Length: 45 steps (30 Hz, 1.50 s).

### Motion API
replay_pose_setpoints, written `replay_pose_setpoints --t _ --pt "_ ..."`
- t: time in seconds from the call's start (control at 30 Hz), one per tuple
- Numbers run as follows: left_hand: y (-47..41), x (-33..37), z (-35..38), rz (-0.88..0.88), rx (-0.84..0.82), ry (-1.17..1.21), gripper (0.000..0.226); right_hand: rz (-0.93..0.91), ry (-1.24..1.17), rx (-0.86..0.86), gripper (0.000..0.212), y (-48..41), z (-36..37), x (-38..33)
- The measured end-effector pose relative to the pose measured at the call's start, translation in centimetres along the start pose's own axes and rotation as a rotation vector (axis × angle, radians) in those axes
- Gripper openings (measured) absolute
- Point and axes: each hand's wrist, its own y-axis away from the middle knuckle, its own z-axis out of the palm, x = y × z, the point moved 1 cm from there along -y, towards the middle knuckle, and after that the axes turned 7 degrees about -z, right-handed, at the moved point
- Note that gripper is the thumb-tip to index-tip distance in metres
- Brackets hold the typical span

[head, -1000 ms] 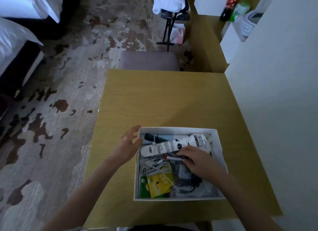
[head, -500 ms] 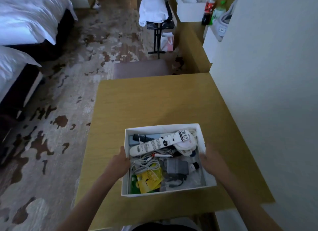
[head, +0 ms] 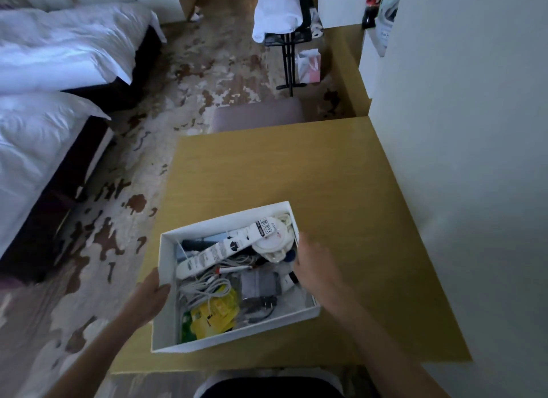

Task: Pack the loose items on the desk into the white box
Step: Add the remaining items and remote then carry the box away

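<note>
The white box (head: 237,335) sits skewed near the front left of the wooden desk (head: 296,175), its left corner over the desk's edge. Inside lie a white power strip (head: 219,249), a round white device (head: 272,243), a coiled white cable (head: 204,288), yellow packets (head: 216,314) and a grey adapter (head: 258,285). My left hand (head: 151,297) grips the box's left wall, thumb over the rim. My right hand (head: 317,267), blurred, is on the right wall. No loose items show on the desk.
A grey wall (head: 459,130) runs along the desk's right side. A padded stool (head: 258,116) stands behind the desk. Two beds (head: 44,56) are at the left across patterned carpet. A rack with a white towel (head: 281,12) and bottles (head: 370,6) stand farther back.
My right hand came out of the box and took its right wall; my left hand took the left wall. The box has turned counter-clockwise and shifted left.
</note>
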Motion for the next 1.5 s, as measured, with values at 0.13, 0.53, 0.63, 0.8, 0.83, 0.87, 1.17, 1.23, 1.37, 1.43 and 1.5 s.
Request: replay_pose_setpoints --t 0.13,0.53,0.63,0.8,0.83,0.87,1.17,1.23,1.37,1.43,1.5 --pt "1.8 -3.5 -2.0 -0.102 0.097 0.061 0.035 -0.137 -0.053 -0.057 0.041 -2.4 1.3 -3.8" --pt "3.2 -16.9 -5.3 -0.332 0.191 0.226 0.044 -0.444 0.02 -0.169 0.022 -8.2 6.0 -16.3" --pt "2.4 -19.0 -6.3 -0.267 0.298 0.348 0.023 -0.464 0.053 -0.176 0.019 -9.5 7.6 -20.1" --pt "-1.7 -26.4 -8.9 -0.345 0.211 0.359 0.027 -0.467 0.06 -0.215 0.018 -12.8 11.7 -27.7" --pt "-2.6 -27.8 -9.8 -0.358 0.213 0.341 0.029 -0.464 0.067 -0.209 0.019 -13.5 12.6 -29.3" --pt "-3.5 -29.2 -10.7 -0.361 0.225 0.32 0.029 -0.458 0.075 -0.199 0.02 -14.2 13.6 -31.0" --pt "-8.3 -42.1 -17.6 -0.434 0.225 0.314 0.018 -0.478 0.179 -0.228 0.027 -18.1 22.1 -45.3" --pt "-8.8 -45.1 -18.5 -0.451 0.242 0.315 0.018 -0.497 0.192 -0.249 0.029 -18.8 23.8 -48.2" --pt "-9.0 -50.2 -20.2 -0.546 0.247 0.344 0.014 -0.574 0.232 -0.287 0.027 -19.8 27.5 -54.6" --pt "-8.8 -52.7 -21.1 -0.598 0.264 0.367 0.015 -0.622 0.25 -0.315 0.022 -20.2 29.2 -58.1" --pt "-8.2 -55.3 -21.9 -0.651 0.282 0.392 0.017 -0.671 0.259 -0.343 0.017 -20.7 31.0 -61.7"
